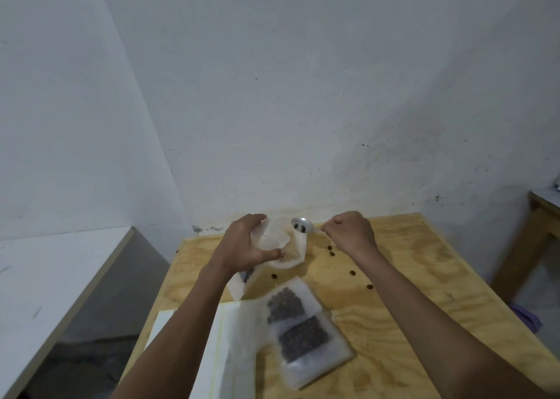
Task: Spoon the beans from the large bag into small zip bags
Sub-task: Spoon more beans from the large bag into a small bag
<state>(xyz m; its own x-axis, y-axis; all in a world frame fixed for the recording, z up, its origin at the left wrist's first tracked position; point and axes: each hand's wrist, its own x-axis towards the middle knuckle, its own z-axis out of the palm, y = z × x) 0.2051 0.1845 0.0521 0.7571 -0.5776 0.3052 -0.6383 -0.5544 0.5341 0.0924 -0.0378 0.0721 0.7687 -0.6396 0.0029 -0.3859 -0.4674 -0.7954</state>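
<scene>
- Left hand (245, 241) is clamped around the mouth of a small bag (280, 247), holding it open above the table (424, 277)
- Right hand (351, 232) is closed on the handle of the spoon (301, 225), whose bowl carries a few beans and sits at the bag's rim
- Filled bags (300, 329) lie nearer the person; which one is the large bag cannot be told
- Advice: bring the bowl well inside the mouth before tipping (loose beans (331, 250) on the table suggest spills)
- Keep the mouth wide and the tilt slow

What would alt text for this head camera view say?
A person's right hand tips a spoon of dark beans over a small clear bag held open by the left hand. Filled bags and loose beans lie on the wooden table.
</scene>
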